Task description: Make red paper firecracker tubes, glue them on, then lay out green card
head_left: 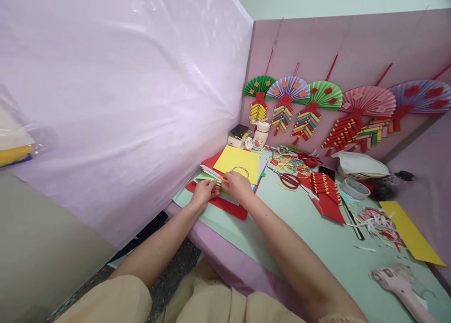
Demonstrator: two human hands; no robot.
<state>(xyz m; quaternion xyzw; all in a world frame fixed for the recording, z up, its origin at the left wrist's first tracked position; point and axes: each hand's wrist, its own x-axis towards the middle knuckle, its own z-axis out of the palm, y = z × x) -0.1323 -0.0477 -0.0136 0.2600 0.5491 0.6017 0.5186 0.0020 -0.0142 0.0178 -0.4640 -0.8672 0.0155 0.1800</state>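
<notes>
My left hand (204, 191) and my right hand (237, 186) both pinch a folded strip of green paper (207, 178) at the near left corner of a stack of coloured paper sheets (232, 165). A yellow sheet (235, 162) lies on top of the stack, with a thin ring (241, 171) on it just beyond my right hand. Red sheets (230, 205) stick out underneath, toward me. Both hands have their fingers closed on the green paper.
Red-handled scissors (287, 178) lie right of the stack, beside paper scraps (291, 161) and a red paper firecracker piece (326, 189). A pink glue gun (400, 283) lies at the near right. Paper fans (320, 95) hang on the back wall. A plastic-covered wall (123, 102) stands close at left.
</notes>
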